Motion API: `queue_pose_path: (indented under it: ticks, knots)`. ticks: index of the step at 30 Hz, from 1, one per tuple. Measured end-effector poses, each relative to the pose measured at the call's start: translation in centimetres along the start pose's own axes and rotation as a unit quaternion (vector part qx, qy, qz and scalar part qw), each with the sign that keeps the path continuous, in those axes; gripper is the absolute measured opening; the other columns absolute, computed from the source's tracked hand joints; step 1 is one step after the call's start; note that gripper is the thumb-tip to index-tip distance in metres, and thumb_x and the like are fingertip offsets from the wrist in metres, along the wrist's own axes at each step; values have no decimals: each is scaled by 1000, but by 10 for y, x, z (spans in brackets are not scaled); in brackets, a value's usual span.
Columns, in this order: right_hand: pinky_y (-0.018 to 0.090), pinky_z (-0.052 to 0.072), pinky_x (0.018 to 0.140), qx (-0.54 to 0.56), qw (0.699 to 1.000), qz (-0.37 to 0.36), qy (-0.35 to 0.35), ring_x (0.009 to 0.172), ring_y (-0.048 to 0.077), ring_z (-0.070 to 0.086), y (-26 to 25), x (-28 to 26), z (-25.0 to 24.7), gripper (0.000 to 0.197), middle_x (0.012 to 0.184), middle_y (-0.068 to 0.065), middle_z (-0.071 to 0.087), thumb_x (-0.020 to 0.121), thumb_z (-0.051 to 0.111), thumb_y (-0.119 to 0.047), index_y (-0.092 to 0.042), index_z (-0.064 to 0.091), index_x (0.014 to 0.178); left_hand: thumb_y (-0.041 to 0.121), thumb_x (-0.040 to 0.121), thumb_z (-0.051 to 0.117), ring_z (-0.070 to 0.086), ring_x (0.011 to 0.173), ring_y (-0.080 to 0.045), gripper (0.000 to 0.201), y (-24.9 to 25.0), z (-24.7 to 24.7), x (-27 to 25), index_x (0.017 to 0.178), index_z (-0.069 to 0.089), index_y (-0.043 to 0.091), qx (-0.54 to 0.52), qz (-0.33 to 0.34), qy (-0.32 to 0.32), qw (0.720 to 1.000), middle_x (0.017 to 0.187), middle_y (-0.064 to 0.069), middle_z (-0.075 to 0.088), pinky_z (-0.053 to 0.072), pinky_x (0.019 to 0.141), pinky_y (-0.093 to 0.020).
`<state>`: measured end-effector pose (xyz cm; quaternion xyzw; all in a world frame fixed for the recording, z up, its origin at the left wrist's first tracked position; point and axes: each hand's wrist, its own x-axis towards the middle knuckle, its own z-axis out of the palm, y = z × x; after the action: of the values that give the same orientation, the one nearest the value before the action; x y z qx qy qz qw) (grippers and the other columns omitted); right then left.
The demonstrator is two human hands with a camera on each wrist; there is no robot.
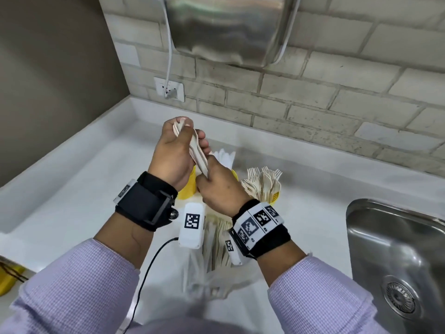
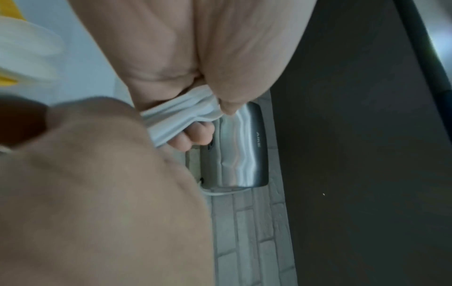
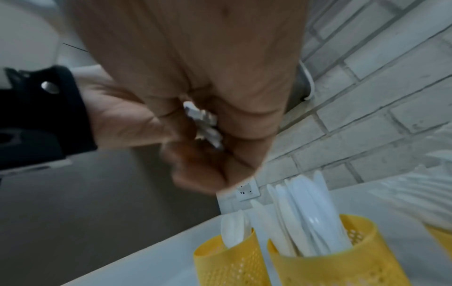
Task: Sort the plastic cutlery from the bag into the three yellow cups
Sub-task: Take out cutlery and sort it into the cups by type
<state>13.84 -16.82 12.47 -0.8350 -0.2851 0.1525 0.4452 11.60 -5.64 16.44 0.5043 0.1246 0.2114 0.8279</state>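
Note:
Both hands hold one bundle of cream plastic cutlery [image 1: 198, 154] above the cups; which kind it is I cannot tell. My left hand [image 1: 178, 148] grips its upper end, and the fingers [image 2: 195, 139] curl round the white pieces [image 2: 181, 118]. My right hand [image 1: 215, 186] grips the lower end, where the handle tips [image 3: 205, 123] show between its fingers. Below stand three yellow perforated cups. The left cup [image 3: 229, 259] holds a spoon, the middle cup [image 3: 330, 259] holds white knives [image 1: 225, 155], and the right cup [image 1: 274, 197] holds forks [image 1: 263, 183]. The clear bag [image 1: 216, 273], with more cutlery inside, lies near me.
A steel sink [image 1: 397, 261] is set into the white counter [image 1: 72, 201] at the right. A metal hand dryer [image 1: 228, 27] hangs on the brick wall above, its cord running to an outlet [image 1: 169, 89]. A black cable [image 1: 149, 268] trails from my left wrist.

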Motion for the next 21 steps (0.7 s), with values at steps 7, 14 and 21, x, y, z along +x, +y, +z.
queue_pose_path:
  ticks: [7,14,21]
  knots:
    - [20,31,45,180,983,15,31,41,2,41,-12,3,1,13,54,-12,48,94,47,-15,-17,55,85,5,92,72,72,96,-18,35,16,-24,-6,124,58,7,231,2,-145,962,108,-12,76,55,82,-25]
    - [38,56,55,107,991,77,-31,59,20,55,8,8,12,17,80,0,57,97,52,-17,-12,57,112,22,85,83,73,88,-14,22,32,-61,19,100,70,14,412,82,-71,905,94,0,79,56,84,-27]
    - [34,48,90,-62,997,34,-9,95,24,60,30,19,29,35,110,8,59,95,56,-17,-8,59,128,25,81,83,66,81,-4,18,20,-88,51,93,70,20,579,118,-21,807,82,15,73,50,77,-27]
